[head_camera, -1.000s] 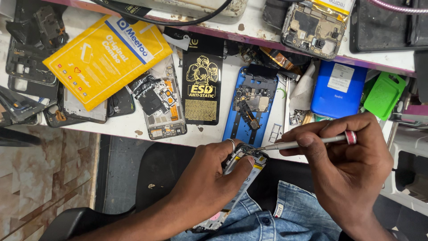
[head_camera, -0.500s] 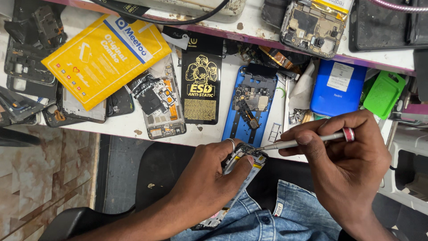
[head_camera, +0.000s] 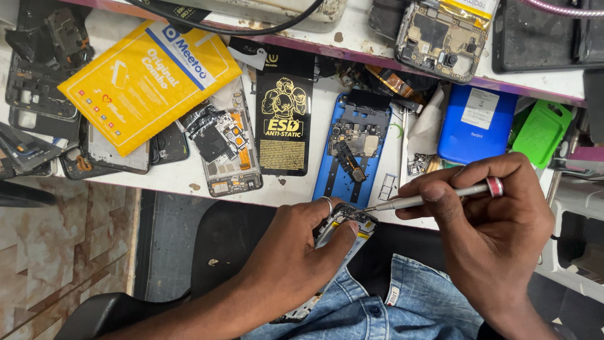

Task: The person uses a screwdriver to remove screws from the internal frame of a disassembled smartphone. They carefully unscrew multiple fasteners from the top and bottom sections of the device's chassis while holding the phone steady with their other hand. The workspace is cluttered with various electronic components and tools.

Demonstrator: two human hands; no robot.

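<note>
**Screwdriver tip on an opened phone held over the lap**

Nearest the camera, blue denim [head_camera: 377,308] covers the person's lap, with a dark seat edge [head_camera: 100,315] at lower left. Just above the lap, the left hand [head_camera: 296,252] has its grip clamped on an opened phone [head_camera: 349,226], fingers wrapped over its near side and the thumb along its edge; a ring shows on one finger. The phone sits tilted, below the bench edge and not resting on the bench. The right hand [head_camera: 497,233] has its grip closed around a slim silver screwdriver [head_camera: 434,197] with a red band at its back end, thumb and forefinger pinching the shaft. The tip touches the upper end of the phone.

Beyond the hands, the white bench [head_camera: 170,182] carries a blue phone frame [head_camera: 352,151] with its board exposed, just beside a black anti-static sleeve [head_camera: 283,123]. Left of that lies a stripped phone body [head_camera: 223,148], then a yellow packet [head_camera: 148,82] resting over dark frames [head_camera: 38,69]. To the right sit a blue back cover [head_camera: 475,123] and a green cover [head_camera: 541,132]. Farthest off, on a raised ledge, lies another opened phone [head_camera: 440,38], with a black cable [head_camera: 251,25] running along to the left of it.
</note>
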